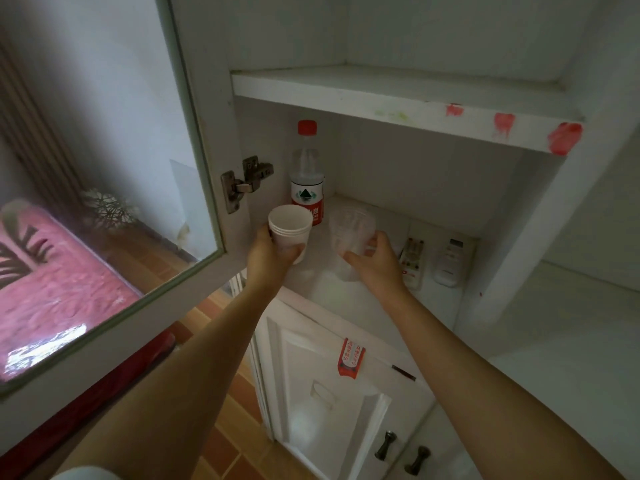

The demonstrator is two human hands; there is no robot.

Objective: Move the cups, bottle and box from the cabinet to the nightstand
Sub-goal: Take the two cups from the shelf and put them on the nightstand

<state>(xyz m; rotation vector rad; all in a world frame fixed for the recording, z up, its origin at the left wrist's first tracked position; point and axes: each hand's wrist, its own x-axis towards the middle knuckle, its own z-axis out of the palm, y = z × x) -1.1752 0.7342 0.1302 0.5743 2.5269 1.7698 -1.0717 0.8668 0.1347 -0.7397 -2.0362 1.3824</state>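
I can read nothing: the water bottle [307,174] label's characters and the red sticker [350,356] print are too blurred.

Behind the left hand [268,252] a clear plastic bottle with red cap and label [307,174] blocks the shelf's back corner. Left of it hangs the open glass-paned white door [194,140]. Right of the right hand [375,263] lie two white remote controls [448,263]. Bare shelf stays open behind that hand.

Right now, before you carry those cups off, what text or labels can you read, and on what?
None reads clearly.
Clear plastic bottle with red cap: red-and-white label with a green triangle logo, characters blurred.
Red-and-white sticker on the lower cabinet door: print too small.
Two white remote controls: markings unreadable.
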